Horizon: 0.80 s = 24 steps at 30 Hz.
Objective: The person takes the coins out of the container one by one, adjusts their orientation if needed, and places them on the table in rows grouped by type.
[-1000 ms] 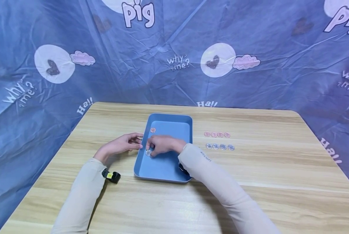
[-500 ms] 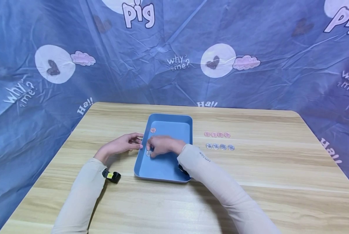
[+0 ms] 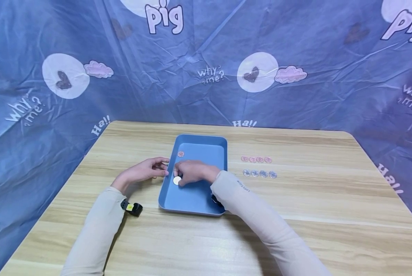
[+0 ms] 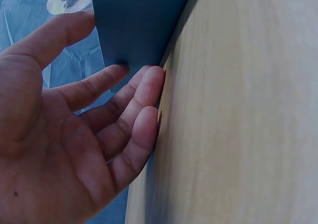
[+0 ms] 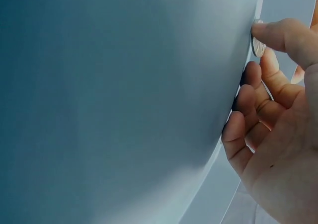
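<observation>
Silver coin [image 3: 176, 180] tilted up; right hand [image 3: 192, 171] hides edge.

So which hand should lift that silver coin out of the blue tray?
Probably the right hand: its fingertips already pinch the silver coin inside the blue tray. The left hand only rests against the tray's outer wall.

The tray [image 3: 199, 199] sits before me on the table [image 3: 295, 237]; my left hand [image 3: 141, 172] rests against its left wall, my right hand [image 3: 192, 171] inside pinching a coin [image 3: 177, 180]. Two coin rows [image 3: 259, 166] lie right.
</observation>
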{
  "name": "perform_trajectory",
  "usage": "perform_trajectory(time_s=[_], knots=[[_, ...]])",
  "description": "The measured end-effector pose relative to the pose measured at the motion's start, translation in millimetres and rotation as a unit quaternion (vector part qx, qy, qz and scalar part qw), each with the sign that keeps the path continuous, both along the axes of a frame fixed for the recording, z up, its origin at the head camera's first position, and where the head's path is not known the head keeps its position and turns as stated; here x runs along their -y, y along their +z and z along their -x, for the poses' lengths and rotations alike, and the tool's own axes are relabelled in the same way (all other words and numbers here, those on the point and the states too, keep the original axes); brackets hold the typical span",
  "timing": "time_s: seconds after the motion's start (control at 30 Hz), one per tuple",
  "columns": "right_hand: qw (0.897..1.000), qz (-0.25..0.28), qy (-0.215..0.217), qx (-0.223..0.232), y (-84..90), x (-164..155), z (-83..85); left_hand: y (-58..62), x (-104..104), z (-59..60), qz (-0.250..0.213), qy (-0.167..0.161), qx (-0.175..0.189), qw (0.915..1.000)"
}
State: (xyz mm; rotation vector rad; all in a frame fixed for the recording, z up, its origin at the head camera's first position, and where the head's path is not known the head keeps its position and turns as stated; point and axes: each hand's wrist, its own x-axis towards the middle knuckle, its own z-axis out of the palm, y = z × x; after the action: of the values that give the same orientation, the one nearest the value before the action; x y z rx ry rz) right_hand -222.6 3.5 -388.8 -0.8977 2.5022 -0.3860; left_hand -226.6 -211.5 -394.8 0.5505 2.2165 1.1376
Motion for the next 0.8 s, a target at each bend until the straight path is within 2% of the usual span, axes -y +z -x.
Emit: perform_trajectory(time_s=[0.47, 0.8], knots=[[0.997, 0.071, -0.004, 0.036, 2.3, -3.6, -1.5, -2.1, 1.1, 0.4, -0.006, -0.003, -0.002, 1.0], [0.981, 0.161, -0.021, 0.102, 2.0, -6.0, -1.3, -0.3, 2.0, -0.6, -0.011, -0.002, 0.01, 0.9999]])
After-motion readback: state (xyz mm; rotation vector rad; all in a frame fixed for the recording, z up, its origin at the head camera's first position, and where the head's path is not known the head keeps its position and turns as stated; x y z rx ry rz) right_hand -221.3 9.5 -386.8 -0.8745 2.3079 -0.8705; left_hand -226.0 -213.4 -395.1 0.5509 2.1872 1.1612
